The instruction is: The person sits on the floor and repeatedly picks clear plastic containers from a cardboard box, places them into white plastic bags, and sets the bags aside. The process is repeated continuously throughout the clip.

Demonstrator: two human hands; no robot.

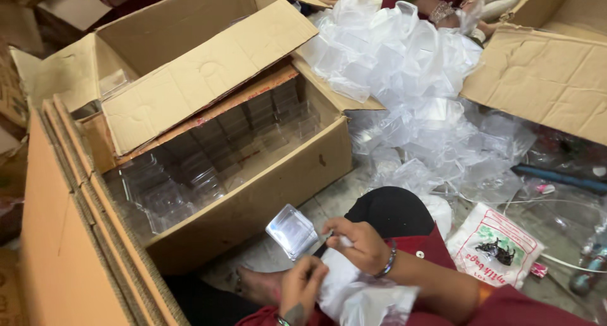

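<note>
My right hand (pixel 359 244), with a bead bracelet on the wrist, pinches the edge of a small clear plastic box (pixel 292 230) and rests on the top of a thin white plastic bag (pixel 357 297). Just below it, my left hand (pixel 303 289) grips the same bag at its mouth. The clear box hangs over the floor, in front of a large cardboard carton (pixel 278 187) that holds several stacks of similar clear boxes (pixel 208 155). My bare foot (pixel 258 285) and black-clad knee (pixel 392 209) lie under my hands.
A heap of clear plastic bags (pixel 404 79) lies beyond the carton. A printed white packet (pixel 496 244) sits on the floor at right, near a flattened cardboard flap (pixel 544 79). Another person's hand (pixel 442 11) works at the top. More cardboard (pixel 63 237) stands at left.
</note>
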